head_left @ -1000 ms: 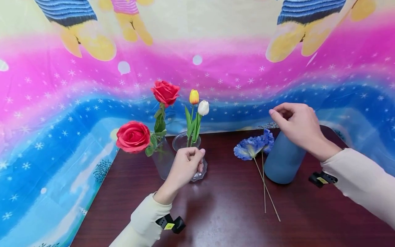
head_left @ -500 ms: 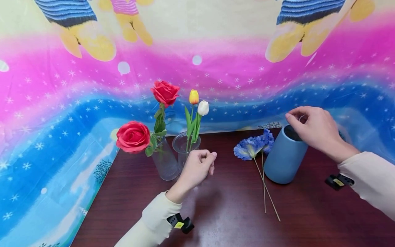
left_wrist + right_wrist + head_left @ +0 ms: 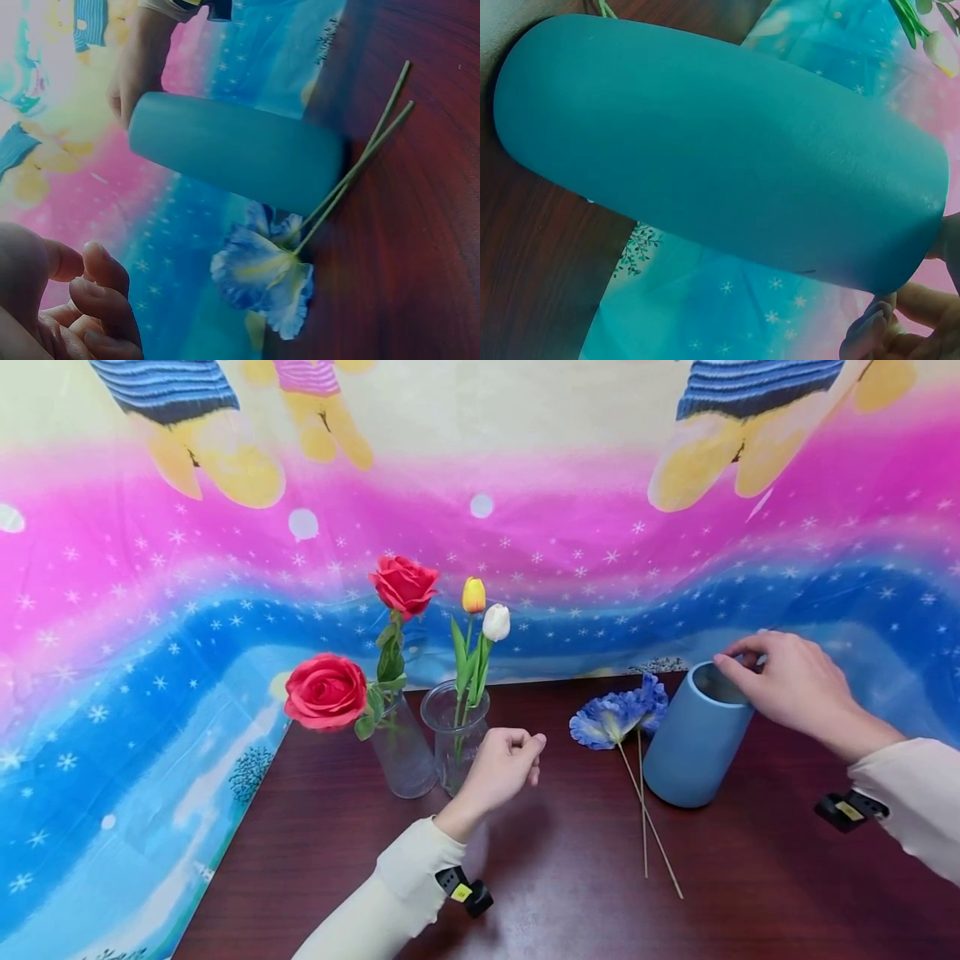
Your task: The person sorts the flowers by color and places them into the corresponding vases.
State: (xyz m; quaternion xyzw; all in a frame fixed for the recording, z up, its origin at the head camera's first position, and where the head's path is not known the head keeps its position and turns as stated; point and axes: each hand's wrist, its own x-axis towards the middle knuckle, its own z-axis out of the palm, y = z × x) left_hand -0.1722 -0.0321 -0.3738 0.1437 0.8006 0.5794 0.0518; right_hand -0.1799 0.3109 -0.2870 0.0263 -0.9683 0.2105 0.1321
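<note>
My right hand [image 3: 798, 681] is at the mouth of a blue vase [image 3: 693, 743], thumb over the opening and fingers at the rim. In the right wrist view the fingers [image 3: 870, 326] curl against the rim, partly hidden by the vase. The vase stands upright on the table. Loosely curled, my left hand [image 3: 498, 777] hovers over the table with nothing in it; thumb and forefinger nearly meet in the left wrist view. Two blue flowers [image 3: 606, 718] with crossed bare stems lie just left of the vase.
Red roses [image 3: 326, 692] stand in a frosted vase [image 3: 405, 760] at the left. Beside it a clear glass vase [image 3: 450, 752] holds a yellow tulip [image 3: 473, 596] and a white tulip [image 3: 497, 622]. A printed cloth [image 3: 570, 552] hangs behind the dark wooden table [image 3: 337, 860].
From above the blue vase, my right hand has moved right and down to its rim. My left hand has drifted right, away from the glass vase. The flowers look unmoved.
</note>
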